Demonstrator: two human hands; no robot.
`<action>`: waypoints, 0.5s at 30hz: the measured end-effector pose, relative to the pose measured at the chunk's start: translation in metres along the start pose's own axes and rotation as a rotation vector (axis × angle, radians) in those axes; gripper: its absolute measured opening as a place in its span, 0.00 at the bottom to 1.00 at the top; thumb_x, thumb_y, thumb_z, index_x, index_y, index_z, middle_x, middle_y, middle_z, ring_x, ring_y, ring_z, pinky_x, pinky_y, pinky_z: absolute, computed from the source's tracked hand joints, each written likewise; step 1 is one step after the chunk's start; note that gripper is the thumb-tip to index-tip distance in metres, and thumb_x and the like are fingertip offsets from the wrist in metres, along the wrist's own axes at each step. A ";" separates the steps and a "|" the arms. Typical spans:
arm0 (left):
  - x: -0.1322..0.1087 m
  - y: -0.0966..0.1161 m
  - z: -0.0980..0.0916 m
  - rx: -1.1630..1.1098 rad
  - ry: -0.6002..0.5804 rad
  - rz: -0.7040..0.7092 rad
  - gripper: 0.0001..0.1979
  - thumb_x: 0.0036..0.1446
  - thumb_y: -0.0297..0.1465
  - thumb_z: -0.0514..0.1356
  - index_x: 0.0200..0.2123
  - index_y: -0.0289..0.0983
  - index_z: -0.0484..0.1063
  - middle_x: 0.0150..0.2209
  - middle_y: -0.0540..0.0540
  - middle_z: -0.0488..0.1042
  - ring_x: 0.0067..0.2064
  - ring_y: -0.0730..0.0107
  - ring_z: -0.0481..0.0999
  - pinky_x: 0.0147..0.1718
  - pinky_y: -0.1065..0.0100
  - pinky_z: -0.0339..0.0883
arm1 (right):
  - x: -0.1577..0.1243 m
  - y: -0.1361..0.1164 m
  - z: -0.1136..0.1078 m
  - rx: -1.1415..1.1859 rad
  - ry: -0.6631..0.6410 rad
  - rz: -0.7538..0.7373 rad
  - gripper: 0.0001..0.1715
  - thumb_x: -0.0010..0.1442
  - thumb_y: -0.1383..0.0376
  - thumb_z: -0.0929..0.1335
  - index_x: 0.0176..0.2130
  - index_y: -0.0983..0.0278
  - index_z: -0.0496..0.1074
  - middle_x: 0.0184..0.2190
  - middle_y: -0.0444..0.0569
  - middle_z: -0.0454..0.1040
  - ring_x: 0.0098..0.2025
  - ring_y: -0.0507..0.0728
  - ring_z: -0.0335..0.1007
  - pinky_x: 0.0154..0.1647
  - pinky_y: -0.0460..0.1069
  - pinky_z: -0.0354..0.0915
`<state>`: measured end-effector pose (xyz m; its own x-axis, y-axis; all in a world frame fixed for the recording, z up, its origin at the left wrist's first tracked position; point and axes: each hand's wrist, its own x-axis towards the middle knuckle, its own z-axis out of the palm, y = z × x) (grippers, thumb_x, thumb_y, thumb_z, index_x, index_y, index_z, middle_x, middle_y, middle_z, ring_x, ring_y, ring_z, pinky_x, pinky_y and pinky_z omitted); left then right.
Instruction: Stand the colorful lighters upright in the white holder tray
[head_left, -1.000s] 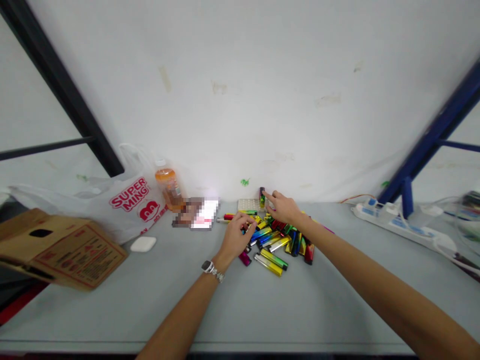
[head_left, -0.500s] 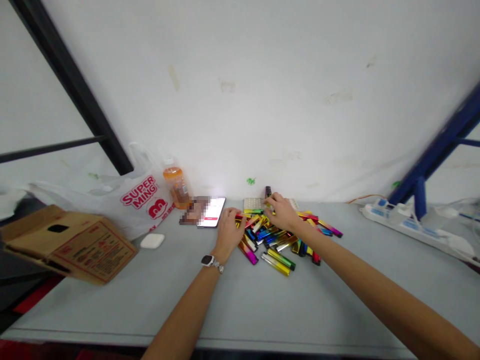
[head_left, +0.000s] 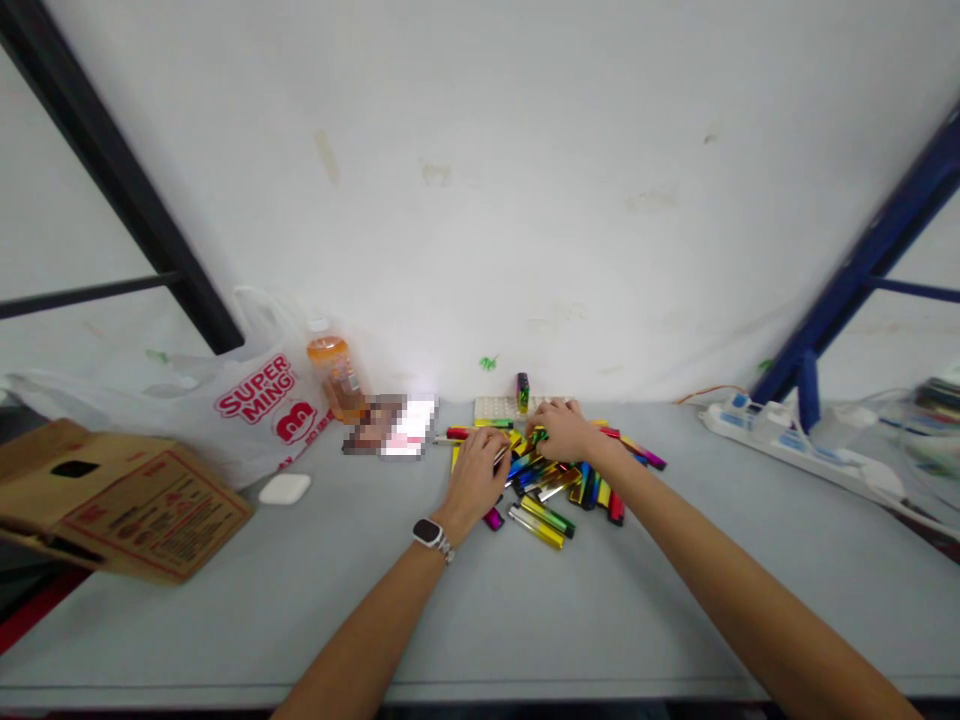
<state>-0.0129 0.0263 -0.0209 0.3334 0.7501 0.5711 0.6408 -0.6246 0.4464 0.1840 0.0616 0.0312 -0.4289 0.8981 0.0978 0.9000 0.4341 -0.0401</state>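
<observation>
both hands are in the lighter pile (head_left: 559, 485), mid surface (head_left: 525, 620), near the far wall. left grip (head_left: 476, 478), watch (head_left: 430, 532) on that wrist, sits curled over the pile's left edge. a silvery lighter end pokes out by the fingers, but i can't tell if it's clenched or just resting there. right grip (head_left: 561, 430) is palm-down on the far side of the pile, fingertips at a green lighter. held or only touched: can't tell.

one lighter (head_left: 523, 392) stands upright on a white tray (head_left: 491, 408) just beyond the pile, apart from both hands.

step looks like picking through the loose pile. lighters overlap and cross each other, so lifting one cleanly would call for a pinch on a free end, not the middle.

left of the pile: phone (head_left: 409, 428), orange bottle (head_left: 334, 378), plastic bag (head_left: 255, 400), small white case (head_left: 285, 488), cardboard box (head_left: 120, 500) at the near-left edge. far right: power strip (head_left: 780, 435).
</observation>
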 end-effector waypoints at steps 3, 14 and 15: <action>0.000 0.002 0.001 0.016 -0.010 0.006 0.07 0.63 0.28 0.54 0.42 0.39 0.72 0.46 0.42 0.72 0.50 0.57 0.70 0.52 0.53 0.65 | 0.012 0.003 -0.003 -0.013 -0.067 -0.008 0.21 0.49 0.65 0.68 0.44 0.55 0.79 0.48 0.57 0.73 0.54 0.70 0.63 0.53 0.63 0.54; 0.003 0.007 -0.007 0.043 0.035 -0.046 0.13 0.62 0.30 0.57 0.49 0.39 0.71 0.48 0.42 0.73 0.51 0.55 0.71 0.52 0.54 0.65 | 0.009 0.002 -0.014 0.182 0.011 -0.117 0.11 0.50 0.70 0.68 0.36 0.62 0.75 0.33 0.47 0.78 0.41 0.59 0.71 0.51 0.56 0.52; 0.004 0.007 -0.008 0.035 0.036 -0.045 0.14 0.62 0.31 0.58 0.51 0.39 0.70 0.48 0.42 0.73 0.52 0.55 0.71 0.52 0.53 0.65 | 0.005 0.002 -0.016 0.219 0.034 -0.125 0.10 0.51 0.70 0.69 0.35 0.62 0.76 0.32 0.47 0.78 0.40 0.59 0.71 0.52 0.56 0.51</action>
<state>-0.0129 0.0226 -0.0099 0.2796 0.7684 0.5756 0.6785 -0.5823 0.4478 0.1848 0.0660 0.0474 -0.5295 0.8352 0.1487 0.8002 0.5499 -0.2395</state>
